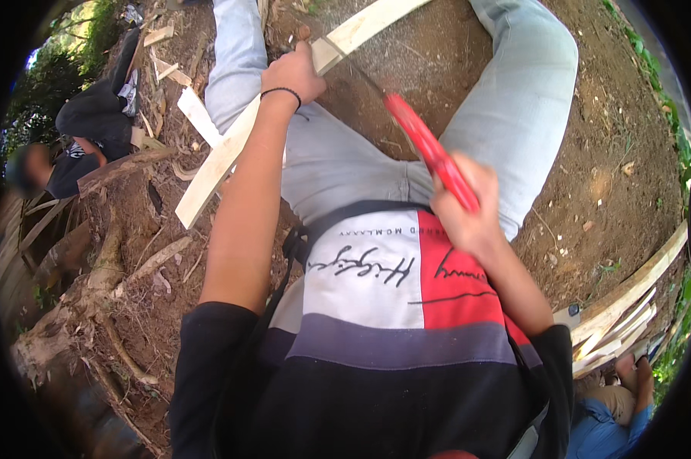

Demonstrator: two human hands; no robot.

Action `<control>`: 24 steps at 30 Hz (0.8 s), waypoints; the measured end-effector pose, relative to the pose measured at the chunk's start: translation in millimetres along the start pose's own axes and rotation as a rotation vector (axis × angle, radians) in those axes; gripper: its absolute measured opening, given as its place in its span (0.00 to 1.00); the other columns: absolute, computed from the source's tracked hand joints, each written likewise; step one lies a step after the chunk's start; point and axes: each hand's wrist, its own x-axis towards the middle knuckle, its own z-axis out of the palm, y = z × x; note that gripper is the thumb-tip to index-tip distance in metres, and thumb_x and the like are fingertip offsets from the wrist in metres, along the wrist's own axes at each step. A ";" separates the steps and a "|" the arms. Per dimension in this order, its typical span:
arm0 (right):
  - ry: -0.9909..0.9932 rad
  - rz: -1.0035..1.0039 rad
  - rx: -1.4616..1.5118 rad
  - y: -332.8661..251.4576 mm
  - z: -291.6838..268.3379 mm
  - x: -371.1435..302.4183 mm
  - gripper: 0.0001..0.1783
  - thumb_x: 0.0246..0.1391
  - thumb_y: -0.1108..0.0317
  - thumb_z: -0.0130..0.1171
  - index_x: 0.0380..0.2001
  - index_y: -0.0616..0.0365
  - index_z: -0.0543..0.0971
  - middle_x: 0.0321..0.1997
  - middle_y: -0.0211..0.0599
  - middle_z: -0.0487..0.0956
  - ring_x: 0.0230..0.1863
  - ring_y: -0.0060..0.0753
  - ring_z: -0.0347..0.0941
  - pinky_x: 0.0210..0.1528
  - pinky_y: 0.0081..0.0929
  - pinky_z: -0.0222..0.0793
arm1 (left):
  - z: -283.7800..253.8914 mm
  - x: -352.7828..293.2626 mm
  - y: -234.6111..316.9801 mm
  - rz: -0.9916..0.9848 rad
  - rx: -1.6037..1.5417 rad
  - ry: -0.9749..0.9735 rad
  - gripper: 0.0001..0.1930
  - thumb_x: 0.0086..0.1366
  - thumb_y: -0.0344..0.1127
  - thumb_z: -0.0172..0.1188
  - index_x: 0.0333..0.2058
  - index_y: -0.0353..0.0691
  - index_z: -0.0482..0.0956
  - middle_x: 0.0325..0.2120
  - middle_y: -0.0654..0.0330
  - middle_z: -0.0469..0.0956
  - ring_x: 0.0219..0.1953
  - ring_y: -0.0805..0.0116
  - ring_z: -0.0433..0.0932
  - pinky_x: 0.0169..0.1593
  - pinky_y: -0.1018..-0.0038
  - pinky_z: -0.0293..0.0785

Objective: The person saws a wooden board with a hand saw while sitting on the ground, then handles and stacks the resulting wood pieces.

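Observation:
A long pale wooden strip (219, 164) runs slantwise from the left, past my left thigh, to the top of the view. My left hand (293, 74) is closed around it, near the middle. In my right hand (468, 200) is the red handle of a pruning saw (426, 138), held in front of my lap. Its thin dark blade reaches up and left to the strip, just right of my left hand, where a dark line crosses the wood. The blade's far end is hard to make out.
Wood offcuts (196, 115) and scraps lie on the brown soil (621, 229) at the left, near thick roots (104, 283). A stack of pale strips (629, 306) is at the lower right. One person (93, 122) sits at the far left, another (613, 413) at the lower right.

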 end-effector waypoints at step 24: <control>-0.179 0.348 0.347 -35.8 -53.5 77.8 0.02 0.42 0.72 0.50 0.20 0.58 0.70 0.17 0.23 0.65 0.19 0.14 0.58 0.22 0.17 0.53 | 0.0 4.4 14.6 -0.034 0.105 -0.015 0.39 0.50 0.39 0.60 0.63 0.44 0.59 0.42 0.47 0.80 0.45 0.49 0.79 0.48 0.59 0.75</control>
